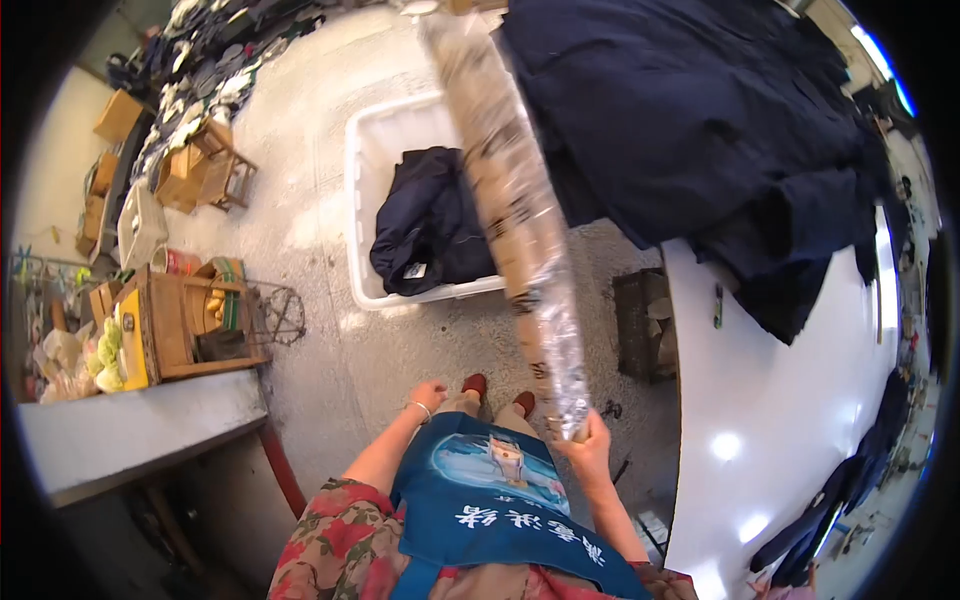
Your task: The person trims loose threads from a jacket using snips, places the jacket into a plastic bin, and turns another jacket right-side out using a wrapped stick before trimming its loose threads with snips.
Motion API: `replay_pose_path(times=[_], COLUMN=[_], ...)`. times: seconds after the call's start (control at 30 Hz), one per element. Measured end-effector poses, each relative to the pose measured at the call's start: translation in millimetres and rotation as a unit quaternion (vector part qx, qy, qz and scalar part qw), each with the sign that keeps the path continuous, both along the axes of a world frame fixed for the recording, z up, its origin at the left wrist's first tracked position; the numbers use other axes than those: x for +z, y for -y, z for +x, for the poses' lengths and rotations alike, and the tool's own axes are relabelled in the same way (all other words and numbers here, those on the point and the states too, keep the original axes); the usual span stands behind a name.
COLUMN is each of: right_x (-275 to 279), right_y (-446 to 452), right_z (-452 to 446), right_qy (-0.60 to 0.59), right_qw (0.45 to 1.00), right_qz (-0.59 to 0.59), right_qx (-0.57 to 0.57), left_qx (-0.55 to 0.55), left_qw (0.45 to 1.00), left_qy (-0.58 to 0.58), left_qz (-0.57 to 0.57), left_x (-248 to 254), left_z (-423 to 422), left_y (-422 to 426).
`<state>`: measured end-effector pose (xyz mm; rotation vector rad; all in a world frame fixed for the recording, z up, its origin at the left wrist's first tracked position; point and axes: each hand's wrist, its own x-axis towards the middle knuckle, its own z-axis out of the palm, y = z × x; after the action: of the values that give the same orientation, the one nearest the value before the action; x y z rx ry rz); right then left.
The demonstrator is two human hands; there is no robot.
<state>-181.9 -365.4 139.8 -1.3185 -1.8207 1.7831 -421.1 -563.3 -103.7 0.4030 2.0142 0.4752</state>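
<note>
My right hand [588, 442] grips the near end of a long, flat board wrapped in shiny brown packing tape [515, 220]. The board slants up and away, passing in front of a white plastic tub [358, 215] and hiding part of it. Dark navy garments [430, 215] lie bunched inside the tub. Beside my apron [485, 475], my left hand [428, 393] hangs low with loosely bent fingers and nothing visible in it.
A white table [770, 430] on the right carries a big pile of navy cloth [690, 120]. Below its edge sits a dark crate [640, 325]. Wooden stools [225, 170], a wooden cabinet [180, 325] and a heap of clothes [205, 85] line the left.
</note>
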Motion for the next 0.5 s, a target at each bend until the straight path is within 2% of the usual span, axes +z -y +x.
replay_pose_path(times=[0.1, 0.13, 0.17, 0.2, 0.27, 0.37, 0.5], right_x=[10.0, 13.9, 25.3, 36.6, 44.8, 23.2, 21.6], right_y=[-27.7, -39.7, -54.6, -66.3, -79.2, -101.6, -98.9], right_z=[14.9, 27.4, 40.0, 50.1, 59.9, 129.9, 182.0], right_qy=[-0.125, -0.19, -0.205, -0.217, -0.2, -0.205, -0.191], right_qw=[0.972, 0.952, 0.941, 0.932, 0.909, 0.866, 0.839], right_qz=[0.084, 0.073, 0.063, 0.044, 0.114, 0.141, 0.138], right_qx=[-0.179, -0.226, -0.262, -0.287, -0.346, -0.434, -0.49], left_qx=[-0.064, -0.061, -0.059, -0.087, -0.115, -0.16, -0.145], left_qw=[0.996, 0.997, 0.998, 0.995, 0.993, 0.983, 0.961], left_qy=[-0.051, -0.039, -0.026, -0.031, 0.002, -0.012, -0.023], left_qz=[0.046, 0.037, 0.026, 0.028, 0.037, 0.085, 0.233], left_x=[-43.7, -43.1, -39.6, -29.1, -11.4, 27.6, 59.2], left_z=[12.2, 20.1, 24.5, 32.7, 37.9, 45.3, 57.8], left_y=[1.4, -3.0, -8.5, -7.5, -19.6, -67.6, -141.9])
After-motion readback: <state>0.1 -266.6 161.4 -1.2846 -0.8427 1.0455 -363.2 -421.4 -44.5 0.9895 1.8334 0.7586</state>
